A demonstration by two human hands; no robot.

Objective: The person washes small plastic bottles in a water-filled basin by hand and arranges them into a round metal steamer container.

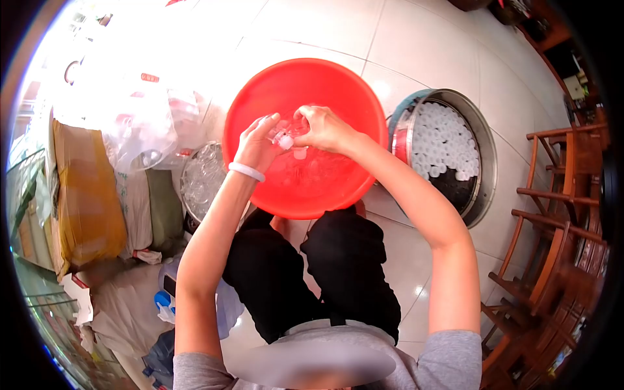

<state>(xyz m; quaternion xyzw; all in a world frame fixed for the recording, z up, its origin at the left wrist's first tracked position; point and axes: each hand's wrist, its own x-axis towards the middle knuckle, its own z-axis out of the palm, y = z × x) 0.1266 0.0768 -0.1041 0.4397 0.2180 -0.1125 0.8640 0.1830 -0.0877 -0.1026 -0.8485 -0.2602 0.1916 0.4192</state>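
Note:
Over a large red basin (305, 75), both hands are close together near its middle. My left hand (259, 140), with a pale band at the wrist, has its fingers round a small clear piece with a whitish part (285, 140). My right hand (320, 130) pinches at the right side of that same small piece, thumb and fingers bent toward it. Another small pale piece (300, 153) shows just below the fingers. More clear pieces lie low in the basin, hard to tell apart against the red.
Right of the basin, a round metal container (486, 156) holds many small white pieces. Left of it stand a bowl of clear items (203, 182) and clear plastic bags (140, 130). A yellow-brown package (88, 195) lies farther left. Wooden chairs (543, 227) line the right edge.

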